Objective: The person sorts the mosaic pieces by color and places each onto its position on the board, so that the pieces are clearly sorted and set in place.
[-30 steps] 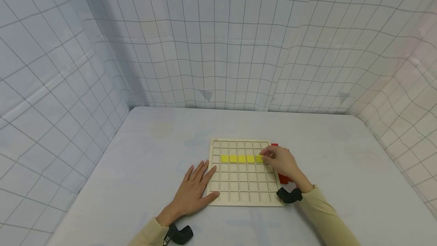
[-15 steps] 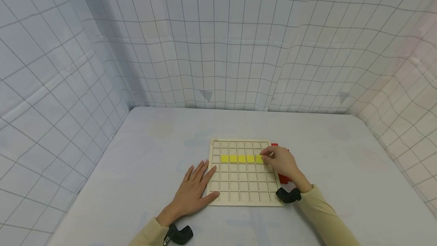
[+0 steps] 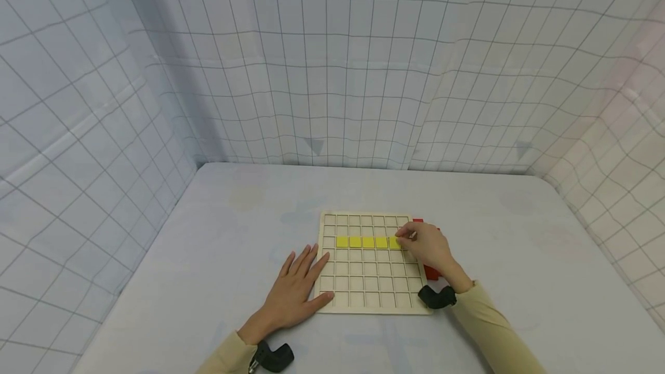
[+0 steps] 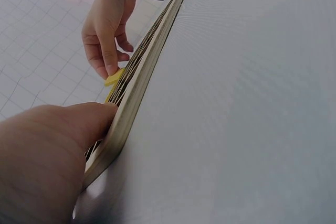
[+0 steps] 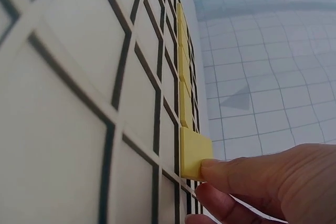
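Note:
A pale wooden grid board (image 3: 370, 269) lies flat on the table, with a row of yellow square tiles (image 3: 368, 242) across one of its upper rows. My right hand (image 3: 428, 247) pinches the rightmost yellow tile (image 5: 193, 153) between thumb and fingers. In the right wrist view this tile stands a little proud of the others in the row. My left hand (image 3: 295, 296) lies spread at the board's left edge, its thumb (image 4: 94, 121) resting on the frame. Its other fingers are out of sight in the left wrist view.
Red pieces (image 3: 432, 273) lie along the board's right side, partly hidden by the right hand and wrist. The white table (image 3: 234, 218) is bordered by grid-patterned curtains (image 3: 337, 74) at the back and sides. A black camera mount (image 3: 437, 297) sits on the right wrist.
Hardly anything differs. The right wrist has shifted very slightly left while the fingers stay at the rightmost yellow tile. The left hand has kept its place.

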`<state>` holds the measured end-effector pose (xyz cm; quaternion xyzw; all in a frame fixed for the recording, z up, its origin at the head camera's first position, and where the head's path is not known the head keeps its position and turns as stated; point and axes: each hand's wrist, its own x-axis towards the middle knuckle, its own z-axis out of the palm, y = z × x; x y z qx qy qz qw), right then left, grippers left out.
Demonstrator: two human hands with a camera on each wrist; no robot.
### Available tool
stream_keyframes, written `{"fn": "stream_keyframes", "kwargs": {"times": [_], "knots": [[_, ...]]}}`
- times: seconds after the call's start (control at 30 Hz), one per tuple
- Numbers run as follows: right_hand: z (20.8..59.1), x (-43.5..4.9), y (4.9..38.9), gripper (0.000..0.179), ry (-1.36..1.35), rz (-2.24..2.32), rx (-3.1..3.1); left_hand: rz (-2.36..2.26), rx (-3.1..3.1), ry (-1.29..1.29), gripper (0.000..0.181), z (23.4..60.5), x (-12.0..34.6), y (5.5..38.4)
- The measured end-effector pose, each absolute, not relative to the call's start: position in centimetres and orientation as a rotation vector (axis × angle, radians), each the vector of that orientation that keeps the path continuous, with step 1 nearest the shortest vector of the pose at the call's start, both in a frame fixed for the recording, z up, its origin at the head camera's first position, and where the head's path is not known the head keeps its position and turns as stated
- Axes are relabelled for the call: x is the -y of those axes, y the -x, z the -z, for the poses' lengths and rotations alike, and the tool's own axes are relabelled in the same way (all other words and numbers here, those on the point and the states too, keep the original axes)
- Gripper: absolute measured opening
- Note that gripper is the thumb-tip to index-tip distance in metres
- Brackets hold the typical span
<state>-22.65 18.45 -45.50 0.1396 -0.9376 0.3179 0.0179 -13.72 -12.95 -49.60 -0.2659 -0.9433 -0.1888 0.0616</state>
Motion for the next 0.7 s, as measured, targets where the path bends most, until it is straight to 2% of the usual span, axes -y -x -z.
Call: {"fn": "stream_keyframes", "kwargs": {"times": [0.4, 0.7], "knots": [[45.6, -18.4, 22.6, 0.005, -0.438, -1.007, 2.906, 0.560, 2.852, 0.806, 0.075, 49.5, 12.8, 13.7], [45.3, -19.9, 22.7, 0.014, -0.346, -1.010, 2.905, 0.555, 2.849, 0.812, 0.074, 49.4, 12.9, 13.7]]}}
